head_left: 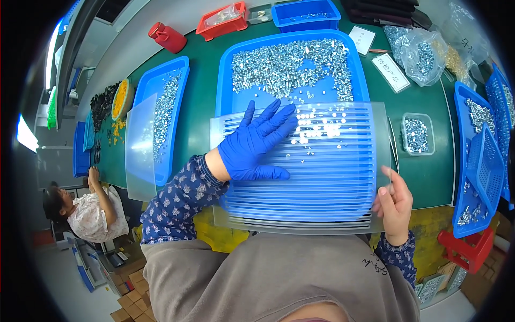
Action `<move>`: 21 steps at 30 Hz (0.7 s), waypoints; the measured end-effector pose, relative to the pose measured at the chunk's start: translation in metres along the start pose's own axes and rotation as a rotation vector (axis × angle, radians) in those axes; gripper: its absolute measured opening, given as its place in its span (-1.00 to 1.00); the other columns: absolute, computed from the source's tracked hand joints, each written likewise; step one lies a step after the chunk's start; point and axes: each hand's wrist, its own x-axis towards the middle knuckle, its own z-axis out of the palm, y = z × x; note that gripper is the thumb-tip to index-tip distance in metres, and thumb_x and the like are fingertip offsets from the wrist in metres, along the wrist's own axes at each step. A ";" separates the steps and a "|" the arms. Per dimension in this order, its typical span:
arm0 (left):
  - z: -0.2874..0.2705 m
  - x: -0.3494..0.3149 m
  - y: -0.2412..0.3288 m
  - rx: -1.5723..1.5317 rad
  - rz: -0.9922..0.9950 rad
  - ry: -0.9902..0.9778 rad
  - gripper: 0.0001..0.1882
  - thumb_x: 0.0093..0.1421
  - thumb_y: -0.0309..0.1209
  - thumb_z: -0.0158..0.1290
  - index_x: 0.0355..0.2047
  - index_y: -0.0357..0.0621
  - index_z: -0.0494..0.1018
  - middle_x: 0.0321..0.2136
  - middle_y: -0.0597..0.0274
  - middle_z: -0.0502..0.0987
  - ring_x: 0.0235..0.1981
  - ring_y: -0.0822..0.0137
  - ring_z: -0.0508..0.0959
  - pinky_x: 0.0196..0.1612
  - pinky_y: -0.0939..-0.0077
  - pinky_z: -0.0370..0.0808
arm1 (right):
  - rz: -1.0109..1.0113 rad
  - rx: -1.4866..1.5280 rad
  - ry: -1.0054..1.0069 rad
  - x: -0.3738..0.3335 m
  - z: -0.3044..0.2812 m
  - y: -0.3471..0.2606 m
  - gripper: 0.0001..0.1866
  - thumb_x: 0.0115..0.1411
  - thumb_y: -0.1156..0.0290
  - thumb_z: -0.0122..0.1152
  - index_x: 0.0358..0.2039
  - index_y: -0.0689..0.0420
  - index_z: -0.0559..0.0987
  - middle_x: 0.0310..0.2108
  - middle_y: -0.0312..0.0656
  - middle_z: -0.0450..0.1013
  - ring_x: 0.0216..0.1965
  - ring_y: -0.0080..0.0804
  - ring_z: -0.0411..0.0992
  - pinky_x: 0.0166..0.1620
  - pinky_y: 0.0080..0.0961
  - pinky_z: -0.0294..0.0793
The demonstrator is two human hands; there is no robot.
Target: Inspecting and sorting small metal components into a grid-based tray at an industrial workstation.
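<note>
A clear grooved plate [322,185] lies across the near part of a large blue tray [222,80], which holds many small shiny metal pieces [289,61]. My left hand [255,142], in a blue glove, rests flat with fingers spread on the plate's upper left. Beside its fingertips, loose metal pieces [322,126] are scattered over the grooves. My bare right hand [395,204] grips the plate's right edge, with the fingers curled and the index finger pointing up along it. Long thin tweezers [393,142] lie by that edge.
Left stands a blue tray [182,80] of metal pieces, partly under a clear sheet [140,150]. A small clear tub [418,134] and blue baskets [485,161] are at right. Behind are a red bin [222,21] and bagged parts [424,56]. Another person [96,209] sits far left.
</note>
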 end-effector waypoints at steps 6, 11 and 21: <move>0.004 -0.002 0.008 0.097 -0.031 0.030 -0.04 0.02 0.27 -0.06 0.28 -0.06 -0.02 0.31 0.02 -0.10 0.32 -0.11 -0.18 0.21 -0.27 -0.40 | -0.001 0.011 -0.004 0.000 0.000 0.000 -0.57 0.22 0.42 -0.02 0.07 0.36 0.30 -0.67 -0.39 0.30 -0.70 -0.77 0.22 -0.66 -0.85 0.13; 0.003 -0.004 0.009 0.064 -0.050 0.041 -0.04 0.03 0.27 -0.06 0.27 -0.07 -0.01 0.30 0.01 -0.11 0.32 -0.12 -0.19 0.21 -0.27 -0.41 | -0.002 0.009 -0.004 -0.001 0.000 0.001 -0.56 0.23 0.41 -0.02 0.08 0.36 0.29 -0.67 -0.39 0.30 -0.70 -0.78 0.21 -0.66 -0.86 0.13; -0.020 -0.028 0.006 -0.014 -0.147 0.166 -0.03 0.03 0.20 -0.01 0.29 -0.10 -0.05 0.31 -0.01 -0.14 0.33 -0.05 -0.21 0.26 -0.10 -0.35 | -0.009 -0.002 0.002 0.000 0.000 0.003 -0.56 0.23 0.41 -0.03 0.09 0.33 0.30 -0.66 -0.39 0.30 -0.70 -0.77 0.21 -0.66 -0.86 0.12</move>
